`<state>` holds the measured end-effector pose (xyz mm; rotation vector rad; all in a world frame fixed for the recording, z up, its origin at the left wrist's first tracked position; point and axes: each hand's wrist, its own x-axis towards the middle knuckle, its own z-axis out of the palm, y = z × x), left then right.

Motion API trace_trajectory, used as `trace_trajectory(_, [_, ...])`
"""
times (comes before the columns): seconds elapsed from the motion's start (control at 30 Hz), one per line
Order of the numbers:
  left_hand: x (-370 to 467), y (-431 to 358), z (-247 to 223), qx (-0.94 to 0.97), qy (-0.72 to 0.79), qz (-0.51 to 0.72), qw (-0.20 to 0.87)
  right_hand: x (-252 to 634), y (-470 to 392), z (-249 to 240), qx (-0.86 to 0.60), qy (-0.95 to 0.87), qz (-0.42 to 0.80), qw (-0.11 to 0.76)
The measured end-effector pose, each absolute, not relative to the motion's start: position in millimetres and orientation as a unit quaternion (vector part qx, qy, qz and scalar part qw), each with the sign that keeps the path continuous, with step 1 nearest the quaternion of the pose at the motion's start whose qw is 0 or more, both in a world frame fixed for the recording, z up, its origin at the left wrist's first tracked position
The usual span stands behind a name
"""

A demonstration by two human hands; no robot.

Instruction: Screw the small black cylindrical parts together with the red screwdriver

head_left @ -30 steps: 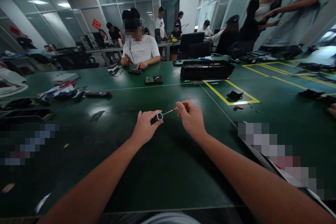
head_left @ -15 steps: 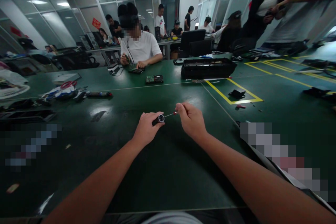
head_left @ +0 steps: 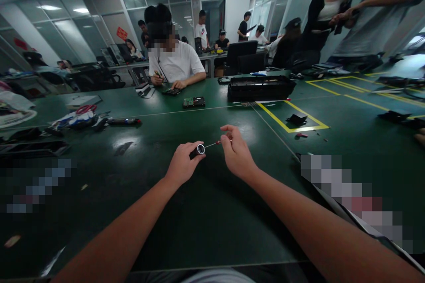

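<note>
My left hand (head_left: 179, 164) is closed around a short black cylinder (head_left: 200, 149), whose silver-rimmed round end faces me. The cylinder's inside is too small to make out. My right hand (head_left: 239, 155) grips a thin screwdriver (head_left: 218, 142) with a red handle, mostly covered by the fingers. Its slim metal shaft points left, with the tip at or just beside the cylinder's rim; I cannot tell whether they touch. Both hands are just above the green tabletop (head_left: 206, 212).
Ahead lie a circuit board drive (head_left: 194, 102) and a long black housing (head_left: 260, 88). A person in white (head_left: 177, 62) works across the table. To the left are a dark pen-like tool (head_left: 124, 121) and a tool pile (head_left: 79, 117). A black part (head_left: 297, 119) sits inside yellow tape.
The fingers of my right hand have loosened and spread somewhat around the screwdriver's handle. Both hands appear slightly farther left, along with a small shift of the whole view.
</note>
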<state>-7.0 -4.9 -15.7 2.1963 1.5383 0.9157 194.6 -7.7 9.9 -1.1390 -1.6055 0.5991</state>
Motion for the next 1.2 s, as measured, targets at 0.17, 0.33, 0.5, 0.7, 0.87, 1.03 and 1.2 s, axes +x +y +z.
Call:
trace_trajectory(0.17, [-5,-7,-12,0.781,0.510,0.334,0.138,195,9,-3,-0.448,-0.549,0.383,0.593])
trace_trajectory(0.33, [-1,-6,-9,0.795,0.502,0.327,0.095,201,23,-13,-0.478,-0.421,0.453,0.624])
trace_trajectory(0.5, [-3,-3,-12,0.790,0.521,0.302,0.116,200,17,-10,-0.488,-0.454,0.378,0.642])
trace_trajectory(0.7, [-4,-2,-14,0.793,0.523,0.290,0.117,199,7,-4,-0.503,-0.538,0.294,0.609])
trace_trajectory(0.87, [-2,-4,-11,0.764,0.541,0.316,0.158,201,4,-2,-0.502,-0.550,0.257,0.617])
trace_trajectory(1.03, [-4,-6,-3,0.744,0.542,0.338,0.194,202,5,-2,-0.493,-0.548,0.250,0.628])
trace_trajectory(1.2, [-6,-13,7,0.745,0.545,0.280,0.265,202,8,-4,-0.495,-0.550,0.242,0.627])
